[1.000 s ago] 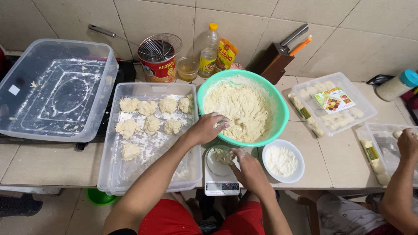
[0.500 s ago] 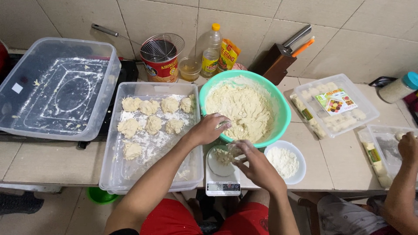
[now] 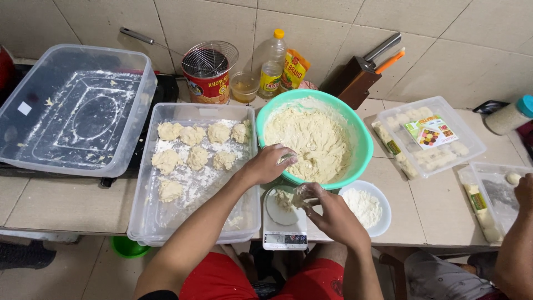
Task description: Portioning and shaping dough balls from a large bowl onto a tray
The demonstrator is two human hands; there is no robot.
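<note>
My left hand (image 3: 270, 164) rests on the near rim of a green bowl (image 3: 361, 145) full of pale dough (image 3: 307, 139), fingers curled on a bit of dough at the rim. My right hand (image 3: 328, 213) holds a lump of dough (image 3: 302, 194) just above a small kitchen scale (image 3: 283, 223), where a smaller piece of dough lies on the plate. To the left, a clear floured tray (image 3: 194, 211) carries several dough portions (image 3: 195, 145).
A small white bowl of flour (image 3: 364, 207) sits right of the scale. A large clear tub (image 3: 72, 111) stands far left. Behind are a red tin with a wire strainer (image 3: 210, 71), an oil bottle (image 3: 272, 62) and a knife block (image 3: 355, 81). Another person's arm (image 3: 513, 239) works at clear boxes (image 3: 427, 136) on the right.
My right hand has lifted from the scale plate and turned, raising a lump of dough. My left hand has stayed at the bowl's rim.
</note>
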